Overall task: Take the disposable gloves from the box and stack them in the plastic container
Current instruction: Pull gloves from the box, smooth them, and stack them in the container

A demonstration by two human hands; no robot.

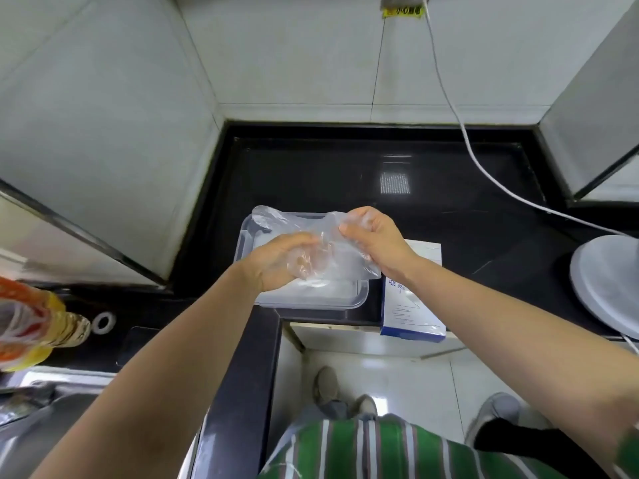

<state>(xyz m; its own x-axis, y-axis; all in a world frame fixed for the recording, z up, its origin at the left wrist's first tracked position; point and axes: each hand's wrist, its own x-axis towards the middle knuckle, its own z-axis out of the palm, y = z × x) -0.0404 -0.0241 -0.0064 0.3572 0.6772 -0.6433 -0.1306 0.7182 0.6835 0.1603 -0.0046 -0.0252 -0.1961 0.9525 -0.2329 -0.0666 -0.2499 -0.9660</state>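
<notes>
Spreading a glove (328, 250) over the plastic container (311, 304), left hand (276, 261) and right hand (377, 240) pinch its film; next, probably laying it flat, box (411, 312) at three o'clock.

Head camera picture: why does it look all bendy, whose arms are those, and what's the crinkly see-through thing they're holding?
There is no machine here. A person wears one wide camera on the head, looking down, so you see that person's own arms and the walls look bent. The left hand and right hand both hold a thin clear disposable glove above a see-through plastic container. Right beside it lies the blue and white glove box. Both rest on a black counter. A white cable runs across the counter.
</notes>
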